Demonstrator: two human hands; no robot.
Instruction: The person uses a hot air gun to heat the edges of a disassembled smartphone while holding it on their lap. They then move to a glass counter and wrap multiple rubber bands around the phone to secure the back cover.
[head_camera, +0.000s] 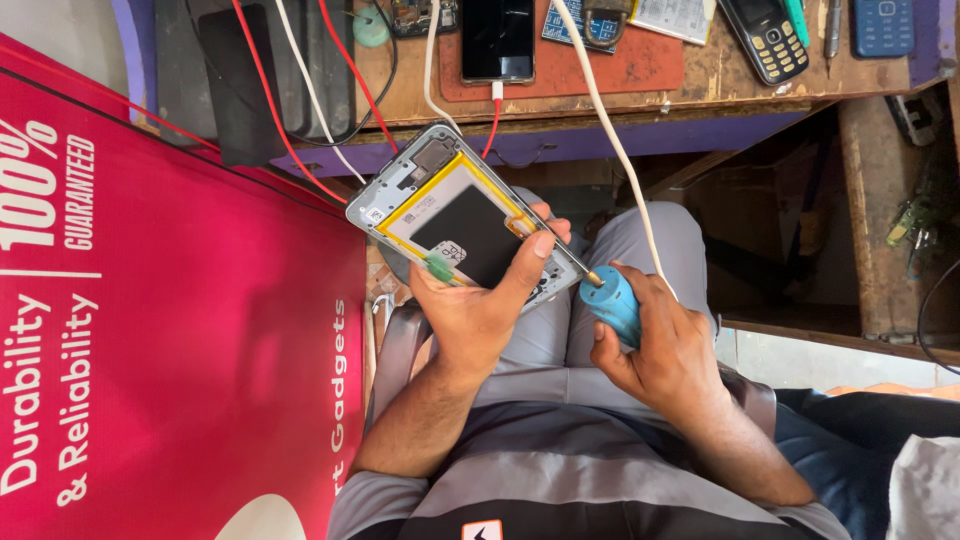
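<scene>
My left hand (478, 305) grips an opened smartphone (452, 215) from below, back cover off, with a black battery in a yellow-edged frame showing. A small green part sits between my fingers at the phone's near edge. My right hand (655, 345) is closed around a blue-handled soldering iron (610, 300). Its thin metal tip reaches up-left to the phone's right edge, close to my left thumb. A white cord runs from the blue handle up over the workbench. Both hands are above my lap, in grey trousers.
A wooden workbench (700, 75) lies ahead with a black smartphone (497, 40) on a red mat, two keypad phones (765, 38), red and white cables and a black box. A large red poster (170, 330) fills the left. A chair armrest is by my left forearm.
</scene>
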